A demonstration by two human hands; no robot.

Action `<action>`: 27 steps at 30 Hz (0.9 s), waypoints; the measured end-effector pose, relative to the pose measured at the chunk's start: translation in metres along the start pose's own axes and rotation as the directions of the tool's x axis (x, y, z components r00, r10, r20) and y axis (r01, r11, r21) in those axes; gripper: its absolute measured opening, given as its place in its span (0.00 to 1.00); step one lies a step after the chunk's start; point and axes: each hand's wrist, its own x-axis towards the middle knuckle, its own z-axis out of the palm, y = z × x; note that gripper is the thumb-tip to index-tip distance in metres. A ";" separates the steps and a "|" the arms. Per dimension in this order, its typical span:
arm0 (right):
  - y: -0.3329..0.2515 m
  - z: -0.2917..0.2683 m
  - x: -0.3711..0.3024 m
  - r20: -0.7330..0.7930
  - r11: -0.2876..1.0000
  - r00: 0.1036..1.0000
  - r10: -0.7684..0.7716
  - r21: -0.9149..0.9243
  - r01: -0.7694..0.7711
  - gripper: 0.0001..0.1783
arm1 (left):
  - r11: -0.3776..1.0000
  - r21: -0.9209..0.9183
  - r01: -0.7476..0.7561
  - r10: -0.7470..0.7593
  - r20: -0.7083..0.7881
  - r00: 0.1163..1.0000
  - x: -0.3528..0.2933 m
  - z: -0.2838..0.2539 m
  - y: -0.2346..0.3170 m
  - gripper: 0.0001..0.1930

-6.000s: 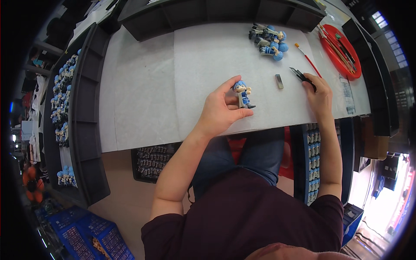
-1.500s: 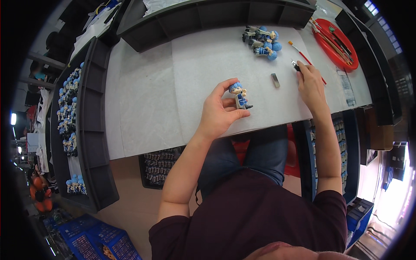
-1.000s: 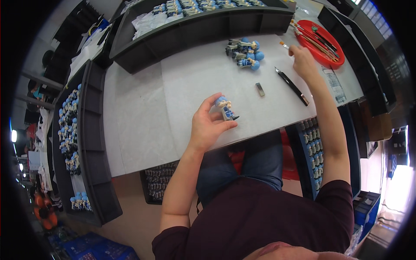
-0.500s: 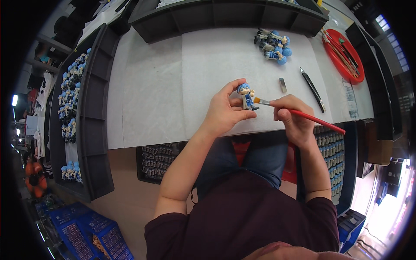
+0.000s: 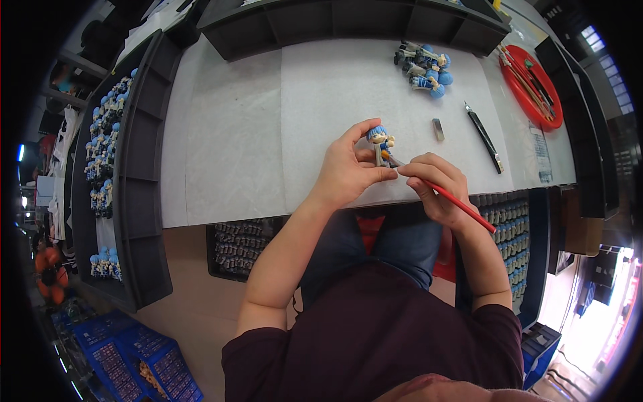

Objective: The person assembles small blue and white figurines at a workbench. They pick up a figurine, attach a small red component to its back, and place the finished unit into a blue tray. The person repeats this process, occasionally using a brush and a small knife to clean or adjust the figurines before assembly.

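Upright between the thumb and fingers of my left hand [image 5: 345, 167] is a small blue-haired figurine [image 5: 378, 137], held above the white sheet. My right hand [image 5: 439, 185] is closed around a red-handled paintbrush [image 5: 462, 206]. The brush's tip lies across the front of the figurine's body and seems to touch it; my hand and the brush hide part of its lower half. Beyond my right hand, a small metal block [image 5: 438, 129] and a black craft knife [image 5: 483, 137] lie on the table.
Several similar figurines [image 5: 426, 69] lie in a heap at the far right. A red dish [image 5: 556, 114] holds brushes. Dark crates border the table at the back [image 5: 348, 28] and left [image 5: 144, 174], the left one filled with figurines. More trays of parts [image 5: 238, 246] sit below the front edge.
My right hand has moved left and slightly down, bringing the brush tip from beside the figurine onto its front. The brush handle now tilts more steeply. My left hand holds nearly still.
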 end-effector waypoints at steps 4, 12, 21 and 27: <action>-0.006 -0.009 -0.001 0.034 0.998 0.997 0.063 0.025 -0.064 0.06 | 0.999 0.047 0.002 -0.002 -0.003 1.000 0.000 0.000 -0.001 0.39; 0.002 -0.038 -0.002 -0.114 0.995 0.990 0.082 -0.055 -0.088 0.06 | 1.000 0.027 0.003 -0.003 -0.008 1.000 -0.001 0.002 0.002 0.38; 0.102 -0.133 0.015 -0.059 0.677 0.998 -0.030 -0.736 -0.023 0.17 | 0.999 -0.013 -0.052 0.053 0.022 0.998 0.000 -0.002 0.002 0.38; 0.162 -0.155 0.005 0.150 0.601 0.967 0.206 -0.800 -0.004 0.23 | 0.999 -0.017 -0.045 0.046 0.033 0.998 0.001 0.001 0.005 0.38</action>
